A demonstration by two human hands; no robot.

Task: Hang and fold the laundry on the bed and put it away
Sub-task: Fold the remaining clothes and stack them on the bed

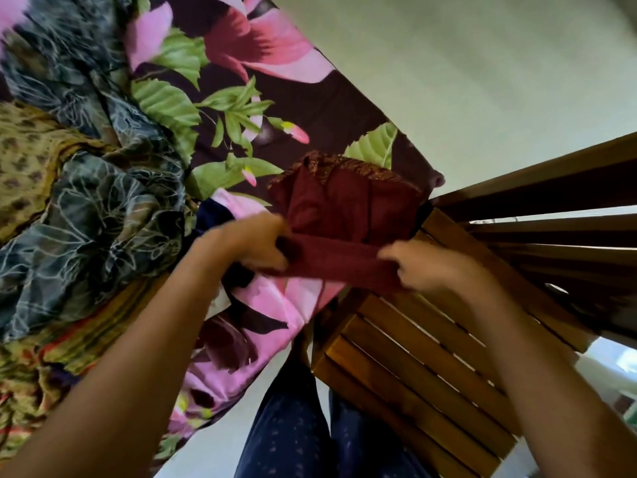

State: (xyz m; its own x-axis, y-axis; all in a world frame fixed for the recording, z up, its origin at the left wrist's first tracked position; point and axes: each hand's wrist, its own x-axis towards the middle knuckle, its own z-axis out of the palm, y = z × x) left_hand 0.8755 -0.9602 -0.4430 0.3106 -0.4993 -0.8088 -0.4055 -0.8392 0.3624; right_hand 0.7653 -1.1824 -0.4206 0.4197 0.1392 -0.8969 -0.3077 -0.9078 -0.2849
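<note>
Maroon garment (348,215), gold-trimmed edge, band stretched between left hand (251,244), right hand (427,267).

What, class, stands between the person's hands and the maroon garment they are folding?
Nothing visible does. The left hand and the right hand each grip one end of the near fold of the maroon garment; the rest of it lies on the floral bedsheet.

On the bed (275,98) corner a garment (344,208), laundry heap (86,201) left of it, chair (431,339) right.
</note>
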